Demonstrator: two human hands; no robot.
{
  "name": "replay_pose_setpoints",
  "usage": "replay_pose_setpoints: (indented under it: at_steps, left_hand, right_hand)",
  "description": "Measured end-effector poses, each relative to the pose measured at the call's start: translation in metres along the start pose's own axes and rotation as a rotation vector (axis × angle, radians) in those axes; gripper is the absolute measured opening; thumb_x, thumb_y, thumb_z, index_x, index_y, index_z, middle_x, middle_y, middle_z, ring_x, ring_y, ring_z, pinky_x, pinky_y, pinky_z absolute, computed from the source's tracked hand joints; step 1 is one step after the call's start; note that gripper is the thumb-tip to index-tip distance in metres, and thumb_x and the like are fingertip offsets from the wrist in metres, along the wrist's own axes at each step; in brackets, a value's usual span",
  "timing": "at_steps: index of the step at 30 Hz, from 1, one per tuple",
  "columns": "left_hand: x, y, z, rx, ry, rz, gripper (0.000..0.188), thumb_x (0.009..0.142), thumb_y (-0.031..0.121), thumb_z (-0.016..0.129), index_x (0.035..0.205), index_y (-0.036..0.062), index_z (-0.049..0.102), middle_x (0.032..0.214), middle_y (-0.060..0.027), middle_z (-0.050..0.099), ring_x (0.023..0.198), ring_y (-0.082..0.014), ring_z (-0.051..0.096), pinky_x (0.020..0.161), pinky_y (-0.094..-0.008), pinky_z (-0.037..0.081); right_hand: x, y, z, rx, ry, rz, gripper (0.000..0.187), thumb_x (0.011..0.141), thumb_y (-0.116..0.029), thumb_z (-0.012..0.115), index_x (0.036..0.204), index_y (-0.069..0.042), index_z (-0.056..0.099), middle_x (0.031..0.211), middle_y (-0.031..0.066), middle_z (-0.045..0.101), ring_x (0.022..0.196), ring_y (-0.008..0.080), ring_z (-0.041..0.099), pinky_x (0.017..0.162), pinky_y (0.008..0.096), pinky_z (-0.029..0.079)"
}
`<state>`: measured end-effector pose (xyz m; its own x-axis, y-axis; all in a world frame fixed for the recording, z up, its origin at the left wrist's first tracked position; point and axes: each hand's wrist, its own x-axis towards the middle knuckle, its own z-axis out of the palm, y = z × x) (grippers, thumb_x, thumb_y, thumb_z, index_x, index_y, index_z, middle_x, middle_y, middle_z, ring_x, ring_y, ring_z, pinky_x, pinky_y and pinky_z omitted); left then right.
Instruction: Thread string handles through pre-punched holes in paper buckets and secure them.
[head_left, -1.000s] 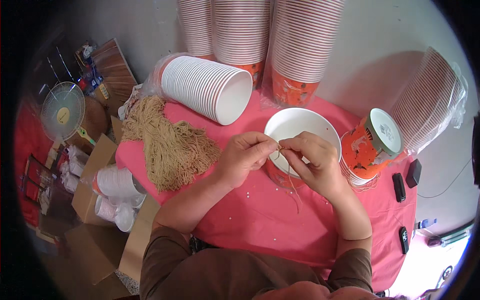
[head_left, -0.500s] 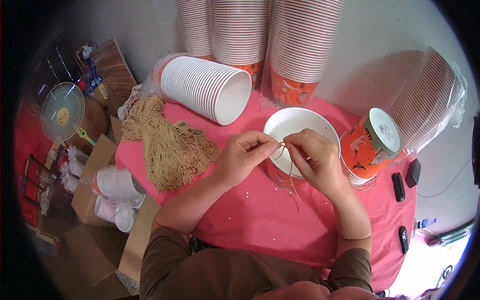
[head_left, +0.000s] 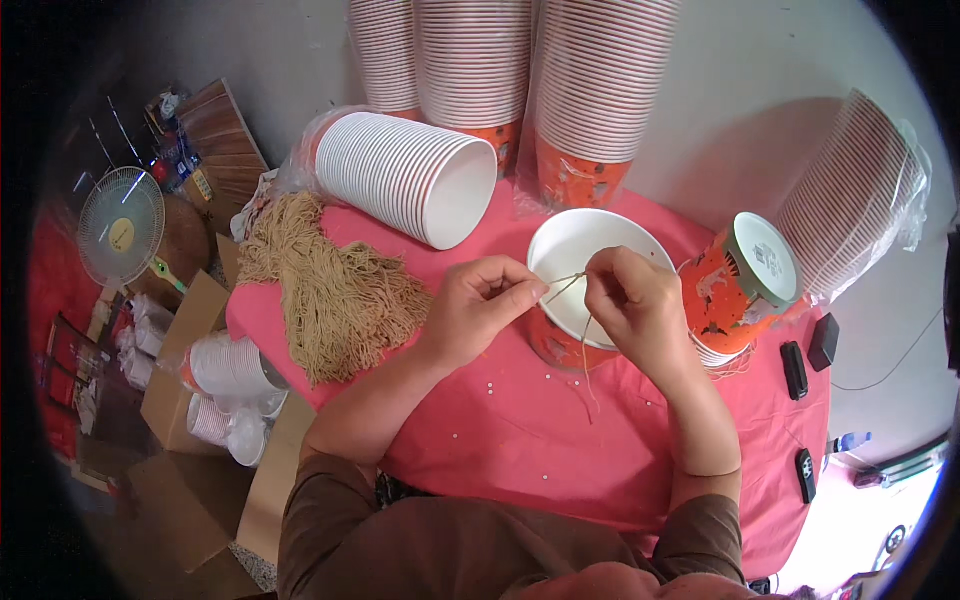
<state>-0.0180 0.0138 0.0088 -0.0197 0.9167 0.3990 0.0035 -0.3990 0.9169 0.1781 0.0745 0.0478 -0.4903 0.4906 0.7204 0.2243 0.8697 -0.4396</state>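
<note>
A thin tan string [head_left: 568, 281] runs taut between my two hands, over the front part of a paper bucket [head_left: 592, 228]. My left hand [head_left: 482, 310] pinches one part of it between thumb and forefinger. The fingers of my right hand [head_left: 636, 298] close on the other part, and a loose tail of string hangs below them past the bucket's orange outside. White inside, this bucket stands upright with its mouth up. Whether there is a knot or bead in the string is too small to tell. To the left lies a big bundle of tan strings [head_left: 335, 285].
A nested bucket stack [head_left: 400, 170] lies on its side behind the string bundle; tall wrapped stacks [head_left: 600, 90] stand at the wall. Upside-down orange buckets [head_left: 722, 290] stand at the right. White bits dot the pink tablecloth [head_left: 530, 440]. Cardboard boxes [head_left: 195, 500] sit left.
My hands have drawn apart, the right one moving slightly right and up, so the string between them is now longer and tight. The view has shifted slightly.
</note>
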Motion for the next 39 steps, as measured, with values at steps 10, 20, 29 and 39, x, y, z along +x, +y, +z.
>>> replay_pose_setpoints:
  at_steps: [10,20,29,39]
  left_hand:
    - [-0.001,-0.002,-0.004,0.085,-0.088,-0.078,0.007,0.093,0.003,0.063,0.098,-0.0008,0.067,0.080,0.0052,0.063,0.073,-0.0013,0.054,0.066,-0.0182,0.043]
    - [0.000,-0.005,0.007,0.096,0.073,0.278,0.013,0.086,0.000,0.070,0.098,0.0013,0.066,0.097,-0.0026,0.059,0.068,-0.0030,0.048,0.060,-0.0196,0.041]
    - [-0.005,0.002,0.008,0.152,-0.056,0.319,0.017,0.085,-0.006,0.067,0.100,0.0006,0.065,0.093,-0.0013,0.060,0.067,-0.0023,0.046,0.057,-0.0191,0.037]
    - [-0.004,0.012,0.003,0.332,0.012,0.347,0.014,0.076,-0.004,0.067,0.085,0.0026,0.059,0.083,-0.0028,0.059,0.068,-0.0102,0.052,0.058,-0.0242,0.042]
  right_hand:
    - [0.003,0.004,-0.005,-0.036,-0.003,0.009,0.012,0.079,0.003,0.066,0.088,-0.001,0.059,0.074,0.0146,0.062,0.065,0.0293,0.064,0.058,0.0375,0.050]
    - [-0.001,-0.004,-0.004,-0.095,-0.074,-0.258,0.020,0.074,0.001,0.070,0.091,-0.001,0.059,0.074,0.0139,0.058,0.067,0.0335,0.060,0.060,0.0420,0.048]
    - [-0.003,-0.015,-0.002,-0.129,-0.112,-0.362,0.025,0.074,-0.006,0.071,0.095,-0.001,0.059,0.076,0.0115,0.057,0.069,0.0308,0.060,0.061,0.0416,0.048]
    - [-0.003,-0.018,-0.002,-0.227,-0.184,-0.350,0.021,0.076,-0.004,0.068,0.096,-0.001,0.061,0.077,0.0101,0.058,0.070,0.0287,0.061,0.064,0.0398,0.050]
